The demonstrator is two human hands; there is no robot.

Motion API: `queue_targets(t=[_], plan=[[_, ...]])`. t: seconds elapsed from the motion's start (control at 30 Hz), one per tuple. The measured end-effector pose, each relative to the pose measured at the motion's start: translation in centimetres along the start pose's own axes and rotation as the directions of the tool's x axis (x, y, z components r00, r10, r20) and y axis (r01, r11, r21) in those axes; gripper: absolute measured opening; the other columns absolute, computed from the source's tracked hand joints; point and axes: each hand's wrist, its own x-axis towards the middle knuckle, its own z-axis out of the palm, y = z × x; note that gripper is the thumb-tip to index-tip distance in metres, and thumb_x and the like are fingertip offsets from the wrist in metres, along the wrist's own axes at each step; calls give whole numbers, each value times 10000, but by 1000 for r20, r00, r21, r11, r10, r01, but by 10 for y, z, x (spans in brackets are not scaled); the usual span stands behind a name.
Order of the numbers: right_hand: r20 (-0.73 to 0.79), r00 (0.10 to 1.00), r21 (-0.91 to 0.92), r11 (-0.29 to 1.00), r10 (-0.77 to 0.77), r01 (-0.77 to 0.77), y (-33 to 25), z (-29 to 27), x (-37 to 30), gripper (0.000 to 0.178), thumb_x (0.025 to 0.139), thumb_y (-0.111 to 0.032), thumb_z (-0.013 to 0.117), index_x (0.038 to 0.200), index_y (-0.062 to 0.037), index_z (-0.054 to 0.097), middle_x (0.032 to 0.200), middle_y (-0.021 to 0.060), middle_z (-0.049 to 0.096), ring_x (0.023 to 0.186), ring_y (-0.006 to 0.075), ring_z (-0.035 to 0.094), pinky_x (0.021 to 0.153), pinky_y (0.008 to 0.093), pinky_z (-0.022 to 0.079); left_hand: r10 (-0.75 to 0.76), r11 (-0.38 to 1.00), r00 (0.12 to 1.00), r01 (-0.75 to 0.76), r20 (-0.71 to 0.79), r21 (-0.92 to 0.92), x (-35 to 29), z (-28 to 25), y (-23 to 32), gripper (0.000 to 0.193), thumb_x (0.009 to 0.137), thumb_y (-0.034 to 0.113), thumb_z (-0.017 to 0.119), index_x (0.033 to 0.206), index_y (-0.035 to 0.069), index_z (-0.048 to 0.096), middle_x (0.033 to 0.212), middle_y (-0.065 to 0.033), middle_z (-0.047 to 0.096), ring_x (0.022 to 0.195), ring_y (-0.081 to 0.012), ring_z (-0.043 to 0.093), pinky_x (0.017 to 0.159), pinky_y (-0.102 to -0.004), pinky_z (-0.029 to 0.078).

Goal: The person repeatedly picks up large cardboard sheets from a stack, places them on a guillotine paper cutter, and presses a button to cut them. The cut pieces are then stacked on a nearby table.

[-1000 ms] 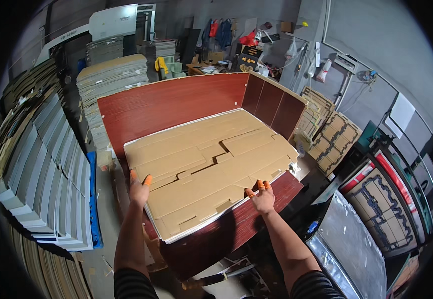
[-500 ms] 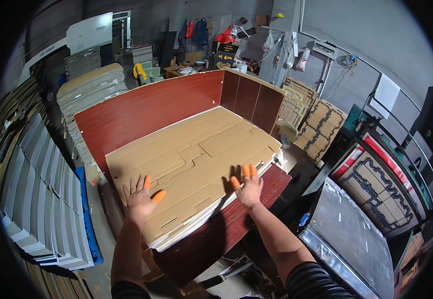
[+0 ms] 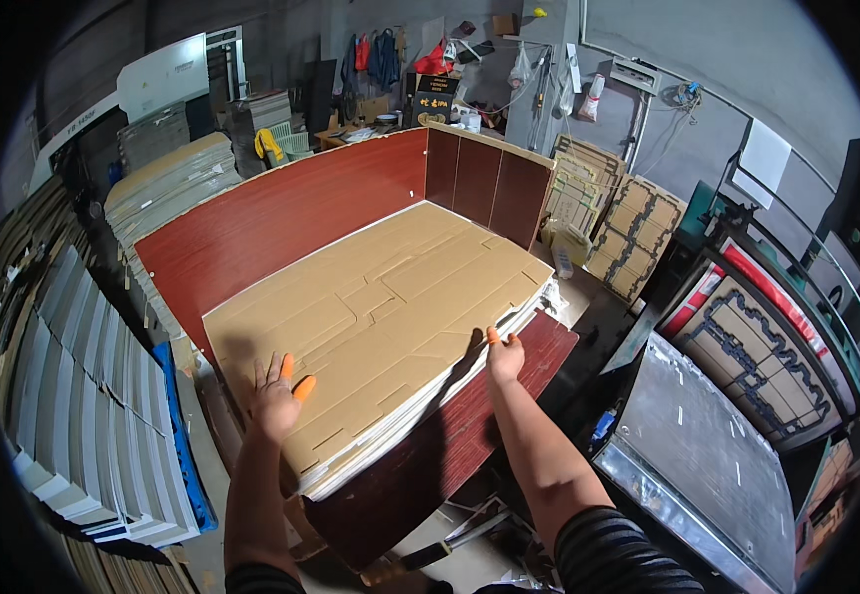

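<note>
Cardboard [image 3: 430, 322]: likely light, stiff; best held by edges.
Left hand [image 3: 275, 404]: fingers spread; right hand [image 3: 504, 360]: fingers curled, grip unclear.

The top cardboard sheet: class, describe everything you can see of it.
The cardboard sheet is brown, matt and flat, with straight and stepped cut lines. It lies over pale-edged layers on a red board, beside a red panel. The left hand, spread, is over its left end; the right hand is at its near edge. Contact is hard to judge.
</note>
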Motion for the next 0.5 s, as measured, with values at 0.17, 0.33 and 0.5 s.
queue_targets(t=[0.17, 0.33, 0.5], plan=[[163, 970, 549, 801, 178, -239, 12, 0, 84, 168, 779, -9, 735, 907, 51, 645, 756, 85, 653, 590, 152, 596, 504, 276, 485, 48, 998, 996, -51, 81, 40, 14, -14, 25, 809, 884, 646, 457, 1494, 144, 284, 1576, -80, 206, 1451, -367, 109, 1160, -538, 114], [234, 917, 450, 800, 323, -397, -18, -6, 69, 21, 824, -6, 650, 815, 9, 662, 689, 85, 619, 500, 196, 555, 420, 281, 427, 48, 996, 992, -56, 113, 63, 12, -18, 15, 833, 869, 665, 465, 1487, 132, 300, 1576, -87, 204, 1445, -374, 122, 1163, -528, 103], [98, 942, 161, 929, 320, -332, -5, -4, 85, 190, 760, -149, 775, 808, 10, 684, 723, 77, 646, 578, 192, 582, 476, 332, 453, 105, 992, 991, -110, 86, 58, 19, -10, 9, 845, 852, 659, 500, 1465, 98, 343, 1558, -105, 247, 1420, -390, 180, 1159, -508, 130]])
